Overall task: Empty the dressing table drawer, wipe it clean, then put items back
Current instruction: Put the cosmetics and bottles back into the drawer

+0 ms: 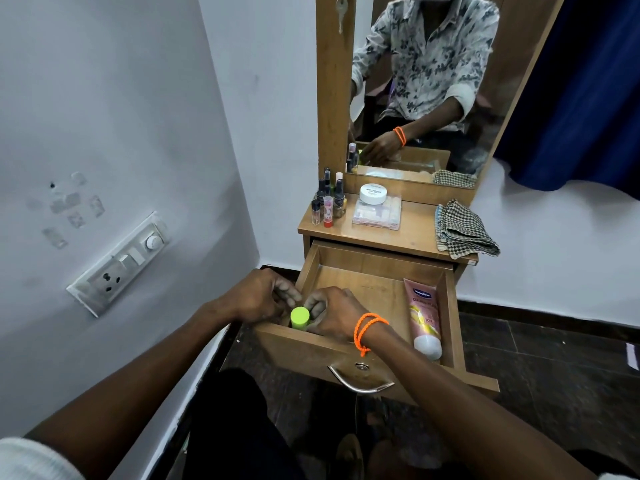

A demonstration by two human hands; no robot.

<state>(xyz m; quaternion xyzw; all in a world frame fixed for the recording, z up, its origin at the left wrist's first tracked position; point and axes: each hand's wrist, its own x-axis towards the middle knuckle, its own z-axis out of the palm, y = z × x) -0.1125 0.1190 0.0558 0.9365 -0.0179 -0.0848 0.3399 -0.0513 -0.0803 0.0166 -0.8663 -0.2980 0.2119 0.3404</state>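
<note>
Both my hands met at the open drawer's (367,263) front-left corner: right hand (334,315) gripped the green-capped bottle (300,317); left hand's (263,296) grip I couldn't tell.

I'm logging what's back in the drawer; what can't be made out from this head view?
- Body of the green-capped bottle: hidden by the right hand, left hand and wooden drawer front.
- Both hands' grip: fingers overlap.
- Small bottles on the tabletop: labels too small.
- Pink lotion tube: lower print blurred.
</note>
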